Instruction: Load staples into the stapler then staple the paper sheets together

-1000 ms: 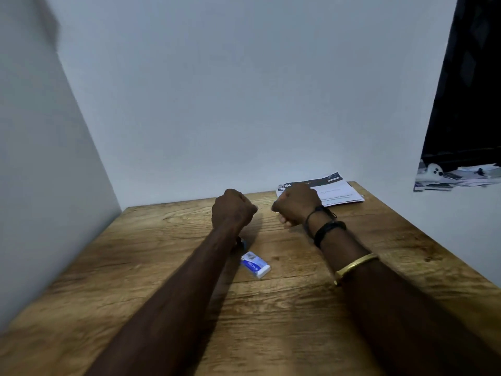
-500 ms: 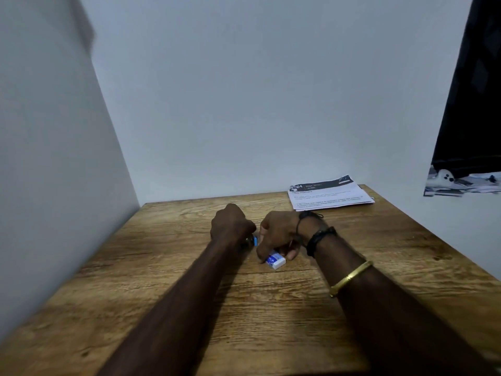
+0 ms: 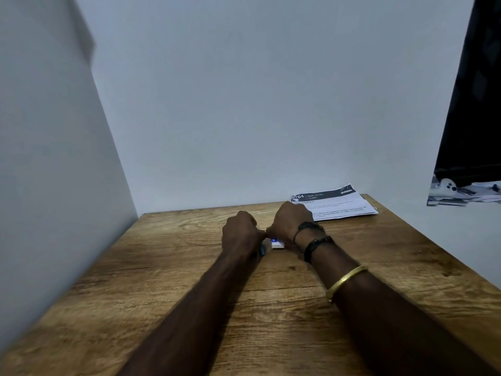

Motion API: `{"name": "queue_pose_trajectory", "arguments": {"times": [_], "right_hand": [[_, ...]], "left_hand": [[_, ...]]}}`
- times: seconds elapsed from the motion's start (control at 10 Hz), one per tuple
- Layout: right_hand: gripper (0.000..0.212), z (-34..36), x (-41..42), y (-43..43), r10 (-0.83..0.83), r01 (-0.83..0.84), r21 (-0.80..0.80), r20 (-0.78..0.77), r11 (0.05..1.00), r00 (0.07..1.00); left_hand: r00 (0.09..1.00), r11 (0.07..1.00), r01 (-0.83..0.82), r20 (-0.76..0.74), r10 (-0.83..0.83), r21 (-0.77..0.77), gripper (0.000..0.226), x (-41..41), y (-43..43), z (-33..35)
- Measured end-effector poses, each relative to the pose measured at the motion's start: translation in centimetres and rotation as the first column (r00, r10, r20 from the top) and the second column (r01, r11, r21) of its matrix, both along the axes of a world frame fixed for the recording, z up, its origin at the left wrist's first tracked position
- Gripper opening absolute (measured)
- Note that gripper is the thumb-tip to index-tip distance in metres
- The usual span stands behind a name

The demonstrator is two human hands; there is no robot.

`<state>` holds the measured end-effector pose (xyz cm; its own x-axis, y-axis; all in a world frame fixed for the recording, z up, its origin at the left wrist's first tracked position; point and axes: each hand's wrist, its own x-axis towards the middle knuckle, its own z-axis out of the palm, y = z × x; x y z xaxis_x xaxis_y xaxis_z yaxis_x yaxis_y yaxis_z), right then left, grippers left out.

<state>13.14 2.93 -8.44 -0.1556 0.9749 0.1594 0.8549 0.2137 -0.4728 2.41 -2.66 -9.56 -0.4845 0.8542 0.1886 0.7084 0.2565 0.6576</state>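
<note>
On the brown, wood-grain table (image 3: 284, 299), both hands meet knuckle to knuckle near the middle, with the forearms reaching in from the near edge. The left hand (image 3: 240, 234) is balled into a tight fist, back upward. Only a thin sliver of the small blue stapler (image 3: 262, 251) shows, at the heel of that hand on its right side, so the fist appears to be wrapped around it, with the rest of the tool hidden. Just beside it, the right hand (image 3: 290, 223) curls its fingers down over the small white-and-blue cardboard staple box (image 3: 277, 243), which peeks out under the thumb side and sits on or just above the tabletop, in the narrow gap between the two hands. The stack of white printed paper sheets with a dark header band (image 3: 340, 203) lies flat at the far right corner of the table, just beyond the right hand, whose knuckles overlap its near-left corner in the view. The right wrist wears two black cord bands (image 3: 314, 241) and, further up the forearm, a thin gold bangle (image 3: 345, 280). Plain pale walls (image 3: 244, 104) close in the table at the back and left.
</note>
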Motion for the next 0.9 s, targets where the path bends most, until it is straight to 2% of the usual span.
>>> {"name": "queue_pose_trajectory", "arguments": {"times": [0.1,0.3,0.5,0.6,0.7,0.8,0.9], "right_hand": [[0.04,-0.8,-0.1,0.5,-0.004,0.004,-0.01,0.019,1.0,1.0],[0.04,-1.4,-0.2,0.9,0.027,-0.026,-0.024,0.031,0.999,0.999],[0.035,-1.0,0.4,0.3,0.057,-0.056,-0.019,0.039,0.998,0.998],[0.042,-0.3,0.8,-0.4,0.072,-0.061,0.135,-0.077,0.989,0.994],[0.046,0.5,0.5,-1.0,0.12,-0.068,0.423,-0.097,0.904,0.988],[0.051,1.6,0.1,-0.7,0.167,-0.104,0.669,-0.031,0.736,0.986],[0.063,2.6,-0.3,-0.4,0.13,-0.145,0.756,0.08,0.638,0.988]], "left_hand": [[1.0,1.0,0.009,-0.007,-0.009,0.0,0.028,0.0,0.3,-0.2],[0.998,0.999,0.028,-0.057,-0.027,0.016,0.005,0.5,0.3,-0.5],[0.997,0.997,0.065,-0.043,-0.064,0.034,0.014,0.0,0.5,-0.7],[0.989,0.986,0.074,-0.139,-0.054,0.146,0.028,-0.5,0.8,-0.3],[0.956,0.923,0.136,-0.293,-0.027,0.36,0.042,-1.2,0.8,0.3],[0.882,0.825,0.228,-0.469,0.051,0.517,0.055,-2.4,1.0,1.1],[0.763,0.803,0.286,-0.631,0.139,0.522,0.069,-3.3,1.3,2.3]]}}
